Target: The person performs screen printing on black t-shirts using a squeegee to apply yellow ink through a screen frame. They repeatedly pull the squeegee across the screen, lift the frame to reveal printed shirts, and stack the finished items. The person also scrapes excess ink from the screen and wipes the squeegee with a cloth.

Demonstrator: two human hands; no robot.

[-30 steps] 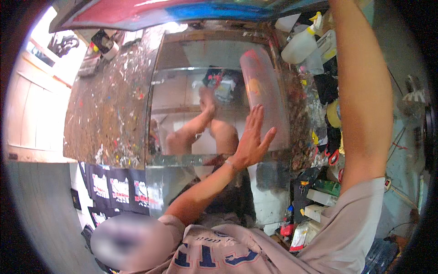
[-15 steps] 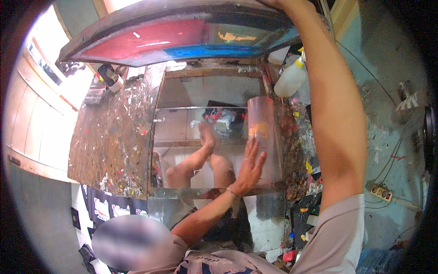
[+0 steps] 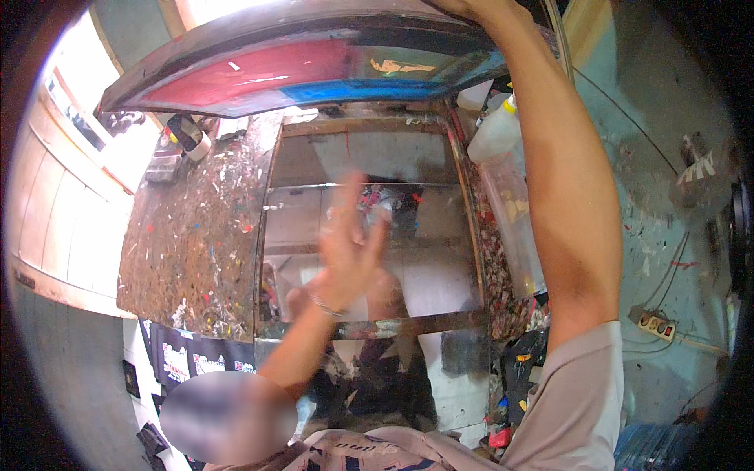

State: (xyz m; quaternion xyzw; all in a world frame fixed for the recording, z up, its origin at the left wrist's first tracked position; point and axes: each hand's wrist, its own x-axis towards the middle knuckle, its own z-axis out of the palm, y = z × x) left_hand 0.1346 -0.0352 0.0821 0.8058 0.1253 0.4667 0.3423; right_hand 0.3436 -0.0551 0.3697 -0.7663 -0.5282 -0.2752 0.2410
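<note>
Glass panel [image 3: 369, 235] lies flat on worktop [image 3: 196, 235], left hand [image 3: 349, 243] spread open just above; right hand [image 3: 463, 8] overhead gripping raised frame [image 3: 314, 67].

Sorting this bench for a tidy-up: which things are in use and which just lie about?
In use: raised screen frame, held up by right hand; glass plate under left hand.

Lying about: white squeeze bottle, power strip, paint-spattered bench.
</note>
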